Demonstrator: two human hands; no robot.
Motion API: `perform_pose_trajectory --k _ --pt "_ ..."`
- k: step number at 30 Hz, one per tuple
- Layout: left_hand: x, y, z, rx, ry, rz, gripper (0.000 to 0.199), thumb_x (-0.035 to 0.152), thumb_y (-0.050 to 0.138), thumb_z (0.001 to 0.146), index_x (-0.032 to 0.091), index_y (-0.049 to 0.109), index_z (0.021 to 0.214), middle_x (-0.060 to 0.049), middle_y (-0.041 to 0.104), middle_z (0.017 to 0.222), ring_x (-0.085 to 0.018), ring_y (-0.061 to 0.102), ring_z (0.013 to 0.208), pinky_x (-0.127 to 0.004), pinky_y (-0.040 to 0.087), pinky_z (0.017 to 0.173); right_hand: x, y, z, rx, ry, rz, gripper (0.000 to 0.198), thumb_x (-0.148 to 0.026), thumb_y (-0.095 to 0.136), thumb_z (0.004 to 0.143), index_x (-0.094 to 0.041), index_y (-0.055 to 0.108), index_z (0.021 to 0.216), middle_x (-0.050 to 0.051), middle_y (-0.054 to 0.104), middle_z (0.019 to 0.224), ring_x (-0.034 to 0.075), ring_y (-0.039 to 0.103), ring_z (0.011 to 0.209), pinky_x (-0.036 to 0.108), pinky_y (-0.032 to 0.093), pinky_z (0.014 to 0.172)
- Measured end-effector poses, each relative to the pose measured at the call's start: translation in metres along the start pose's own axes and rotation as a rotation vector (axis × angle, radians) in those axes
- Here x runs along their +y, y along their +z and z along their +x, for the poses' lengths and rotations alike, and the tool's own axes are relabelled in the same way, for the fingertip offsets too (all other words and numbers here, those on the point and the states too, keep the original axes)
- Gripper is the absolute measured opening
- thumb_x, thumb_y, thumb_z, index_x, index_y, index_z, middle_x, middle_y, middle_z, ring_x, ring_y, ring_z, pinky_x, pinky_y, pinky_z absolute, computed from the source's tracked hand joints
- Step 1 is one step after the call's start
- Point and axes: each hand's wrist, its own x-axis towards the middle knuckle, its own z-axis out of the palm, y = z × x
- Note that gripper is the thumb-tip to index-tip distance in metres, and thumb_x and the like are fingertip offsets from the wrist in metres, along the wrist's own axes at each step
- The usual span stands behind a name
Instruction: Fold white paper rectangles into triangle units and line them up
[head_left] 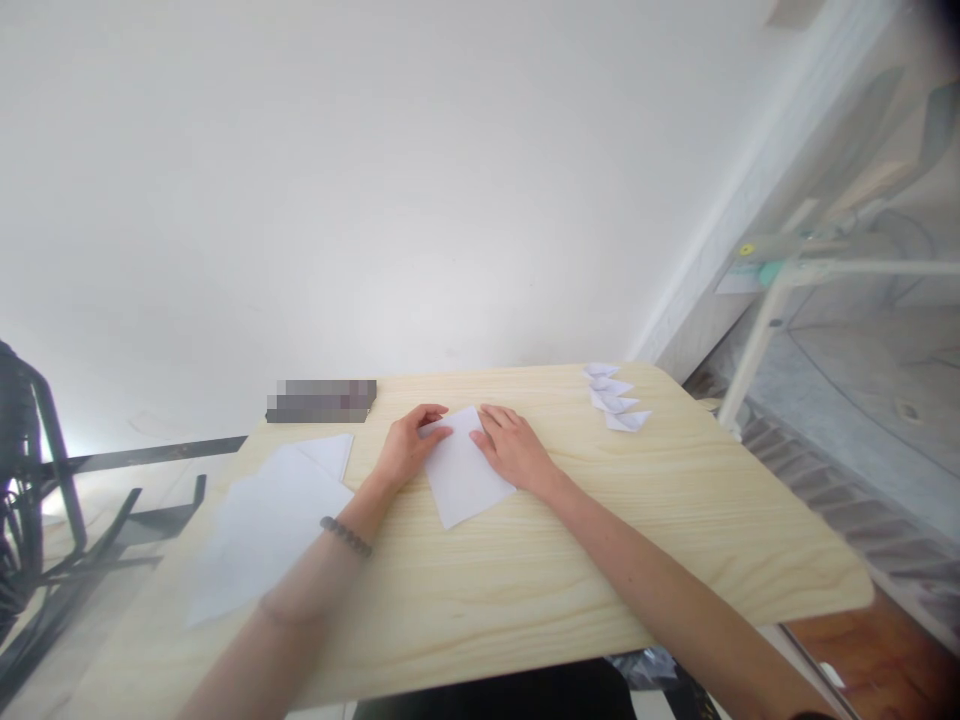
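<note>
A small white sheet of paper [469,480] lies at an angle on the table in front of me. At its upper left edge is my left hand [411,440], with the thumb on top of the paper and the fingers curled around the edge. My right hand [517,450] rests at the upper right edge, fingers stretched out and thumb lying on the sheet. Left of my hands, larger white paper sheets [262,520] are spread, partly behind my left forearm. At the back right stand several small folded paper pieces [615,402] in an overlapping row.
The light wood table [600,560] stands against a white wall [450,200]. A blurred-out dark object [322,402] sits at its back left corner. Black chair frames [64,480] are on the left, and a white metal frame [757,340] stands beyond the right edge.
</note>
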Motion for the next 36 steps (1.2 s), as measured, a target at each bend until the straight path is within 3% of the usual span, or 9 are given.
perform_pose_trajectory --k 4,7,11,15,18,24,30,36 --pt "0.001 -0.001 -0.002 -0.022 0.011 -0.103 0.038 0.036 0.058 0.069 0.017 0.053 0.101 -0.005 0.058 0.091 -0.018 0.056 0.086 -0.030 0.044 0.074 0.005 -0.001 0.002 0.027 -0.025 0.112 0.033 -0.036 0.042 0.082 -0.016 0.056 0.104 0.009 0.052 0.115 0.019 0.041 0.108 0.034 0.032 0.091" --pt "0.005 0.000 -0.002 -0.025 -0.019 -0.237 0.050 0.037 0.060 0.068 0.019 0.045 0.111 -0.006 0.055 0.098 -0.018 0.057 0.084 -0.028 0.046 0.066 0.009 -0.002 0.003 0.039 0.008 0.278 0.024 -0.033 0.043 0.081 -0.016 0.060 0.081 0.004 0.061 0.085 0.014 0.051 0.081 0.026 0.039 0.075" --pt "0.011 -0.002 -0.004 -0.051 -0.141 -0.379 0.063 0.037 0.064 0.064 0.019 0.037 0.119 -0.010 0.055 0.106 -0.019 0.059 0.083 -0.031 0.049 0.066 0.012 -0.004 0.002 0.030 0.099 0.505 0.026 -0.035 0.040 0.081 -0.015 0.056 0.072 -0.001 0.055 0.061 0.008 0.045 0.054 0.020 0.034 0.053" --pt "0.016 -0.006 -0.005 -0.142 -0.189 -0.408 0.050 0.037 0.066 0.062 0.013 0.050 0.103 -0.010 0.063 0.091 -0.021 0.060 0.081 -0.032 0.049 0.066 0.013 -0.004 0.001 0.056 0.127 0.601 0.028 -0.037 0.043 0.079 -0.015 0.052 0.064 -0.003 0.050 0.055 0.007 0.041 0.051 0.019 0.030 0.050" --pt "0.019 -0.007 -0.007 -0.143 -0.235 -0.400 0.039 0.039 0.066 0.061 0.012 0.058 0.088 -0.009 0.066 0.083 -0.021 0.060 0.073 -0.030 0.049 0.059 0.013 -0.006 0.001 0.038 0.147 0.668 0.028 -0.039 0.044 0.078 -0.015 0.053 0.066 -0.002 0.051 0.056 0.008 0.041 0.051 0.019 0.031 0.049" --pt "0.020 -0.005 -0.007 -0.093 -0.273 -0.413 0.040 0.044 0.063 0.063 0.012 0.061 0.086 -0.007 0.067 0.077 -0.019 0.060 0.064 -0.026 0.045 0.050 0.010 -0.010 -0.002 -0.201 0.154 0.924 0.034 -0.044 0.049 0.074 -0.014 0.057 0.089 0.002 0.059 0.068 0.009 0.048 0.052 0.019 0.034 0.045" --pt "0.016 -0.005 -0.008 -0.193 -0.211 -0.431 0.048 0.047 0.058 0.068 0.011 0.055 0.100 -0.008 0.066 0.077 -0.021 0.061 0.068 -0.028 0.047 0.056 0.010 -0.007 -0.002 -0.128 0.227 0.934 0.034 -0.044 0.046 0.077 -0.014 0.058 0.087 0.000 0.057 0.058 0.007 0.042 0.040 0.018 0.030 0.036" --pt "0.023 -0.008 -0.010 -0.287 -0.234 -0.502 0.049 0.044 0.061 0.066 0.012 0.054 0.103 -0.010 0.066 0.085 -0.022 0.061 0.074 -0.031 0.048 0.062 0.013 -0.005 -0.001 -0.132 0.227 1.105 0.037 -0.044 0.047 0.076 -0.016 0.055 0.100 0.002 0.062 0.070 0.013 0.056 0.056 0.023 0.044 0.048"
